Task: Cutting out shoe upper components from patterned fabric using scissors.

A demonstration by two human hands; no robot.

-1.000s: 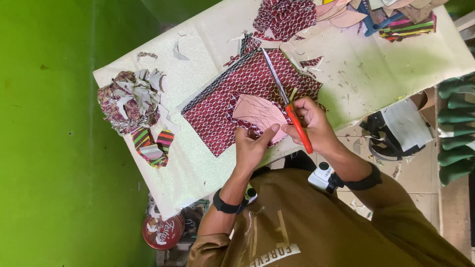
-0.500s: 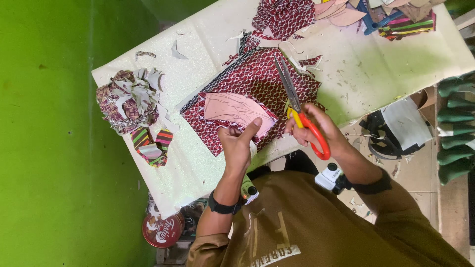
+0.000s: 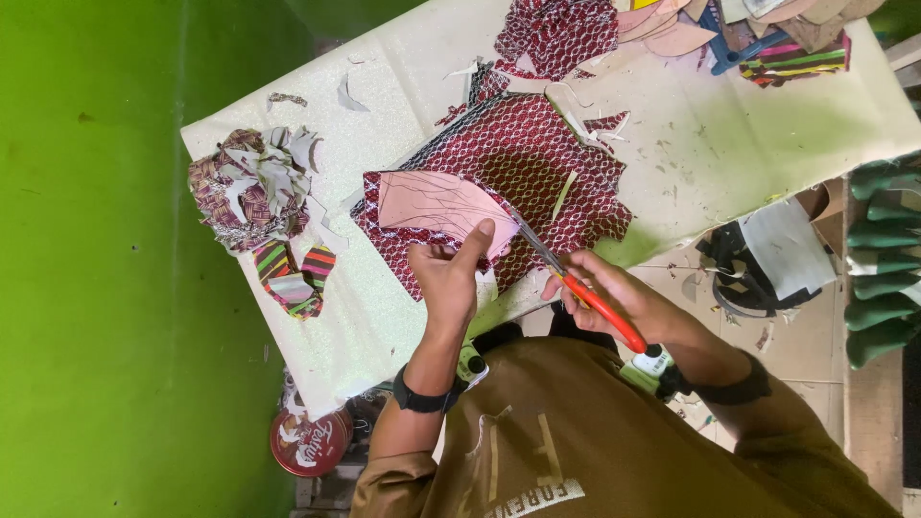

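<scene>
Head view, looking down on a white worktable [image 3: 729, 144] set against a green floor [image 3: 96, 288].

At centre, left hand [image 3: 446, 273] clamped on a pink paper pattern [image 3: 432, 203], thumb pressing it flat onto red patterned fabric [image 3: 537, 163]; pattern and fabric pinched together at the cloth's near edge. Just to 3 o'clock of that hand, right hand [image 3: 614, 297] wrapped around the red handles of scissors [image 3: 576, 283], blades pointing toward 10 o'clock and touching the fabric right beside the pattern's curved edge. Whether the blades stand parted or closed cannot be told.

At 9 o'clock of the fabric, a heap of cloth scraps [image 3: 251, 187], with striped multicolour offcuts [image 3: 295, 278] just below it. At 12 o'clock, more red fabric bunched up [image 3: 556, 34]; toward 1 o'clock, pink cut shapes [image 3: 672, 34] and a striped strip [image 3: 791, 56]. At 7 o'clock, below the table edge, a round red tin [image 3: 309, 441]. At 3 o'clock, beyond the table, green shoe lasts [image 3: 883, 259].
</scene>
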